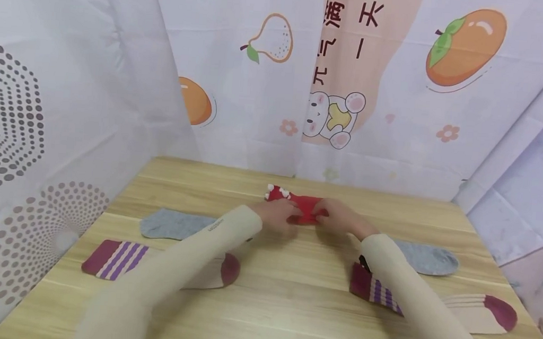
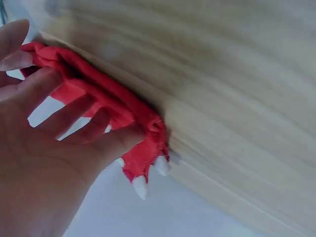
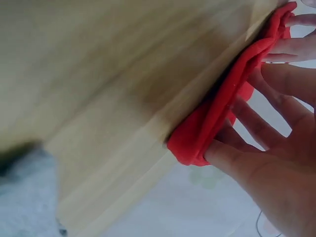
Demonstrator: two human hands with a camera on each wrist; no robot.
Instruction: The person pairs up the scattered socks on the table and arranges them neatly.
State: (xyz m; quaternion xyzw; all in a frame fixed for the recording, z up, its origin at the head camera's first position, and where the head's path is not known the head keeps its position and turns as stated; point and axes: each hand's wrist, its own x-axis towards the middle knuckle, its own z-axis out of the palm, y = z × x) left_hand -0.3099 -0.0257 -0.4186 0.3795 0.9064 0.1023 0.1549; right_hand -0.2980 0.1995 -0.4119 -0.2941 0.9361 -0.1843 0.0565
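A red sock (image 1: 307,207) with white claw-like tips lies near the table's far edge. Over its clawed half is my left hand (image 1: 277,215). In the left wrist view that hand's fingers are spread, with their tips on the red fabric and one close to the white tips. My right hand (image 1: 339,216) reaches over the sock's other half. The right wrist view has its spread fingers (image 3: 259,126) along the folded red edge, fingertips on the cloth. Both palms are turned down in the head view, and the hands partly hide the sock.
Two grey socks (image 1: 171,224) (image 1: 429,258) lie left and right, nearer me than the red one. Closer still are two cream socks with purple stripes (image 1: 113,259) (image 1: 480,313), partly under my forearms. A printed curtain (image 1: 238,108) hangs behind the wooden table (image 1: 264,318).
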